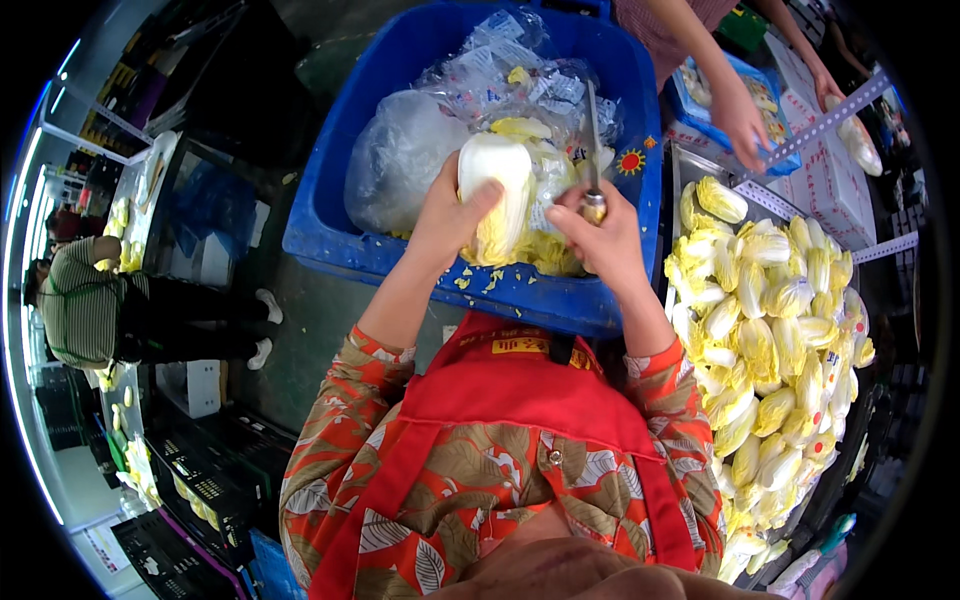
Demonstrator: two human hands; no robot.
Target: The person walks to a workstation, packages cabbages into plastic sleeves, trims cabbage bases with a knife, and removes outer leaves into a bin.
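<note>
My left hand point(459, 206) grips a napa cabbage point(499, 180), its white stem end turned away from me and its yellow leafy end towards me. In my right hand point(604, 232) is a knife point(592, 139), held by its handle with the blade pointing away from me, just right of the cabbage and apart from it. Both hands are over a blue plastic bin point(322, 232). Inside the bin lie crumpled clear plastic bags point(401, 157) and loose yellow cabbage leaves point(551, 251). Leaf scraps stick to its near rim.
To my right, a large heap of napa cabbages point(765, 345) covers a table. Beyond it a co-worker's hands point(739, 131) reach over a blue-lined box point(780, 142) and stacked white cartons point(825, 187). Another person point(82, 300) stands at a bench on the left, near black crates point(210, 465).
</note>
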